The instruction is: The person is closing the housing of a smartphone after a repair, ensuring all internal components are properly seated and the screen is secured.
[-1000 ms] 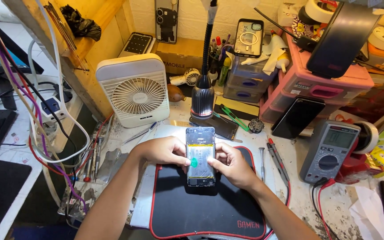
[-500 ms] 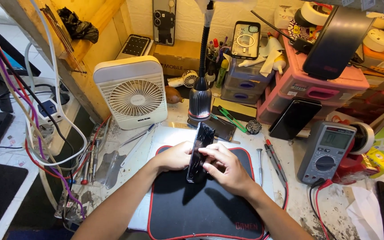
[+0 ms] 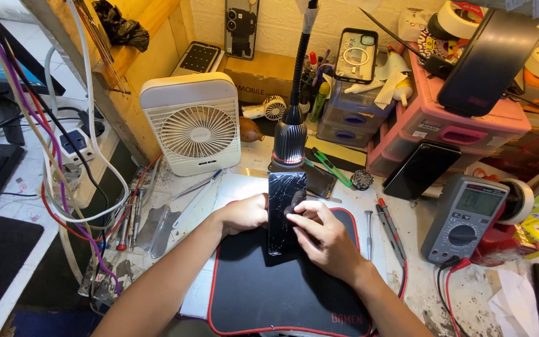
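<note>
Phone [image 3: 286, 212], centre: glossy black glass, reflective | mat [image 3: 269, 293], lower centre: matt black cloth, red edging | fan [image 3: 198, 125], upper left: smooth white plastic | bins [image 3: 463, 128], upper right: glossy pink plastic | bench [image 3: 425, 293]: rough, stained.

A worn white bench [image 3: 425, 293] is carrying a black mat [image 3: 282, 293], a fan [image 3: 191, 125], a multimeter [image 3: 466, 218], screwdrivers [image 3: 382, 228], tweezers [image 3: 157, 221] and pink drawers [image 3: 463, 125].

Glossy black phone [image 3: 285, 212], red-edged black mat [image 3: 263, 293], white fan [image 3: 196, 125], pink drawers [image 3: 463, 125].
</note>
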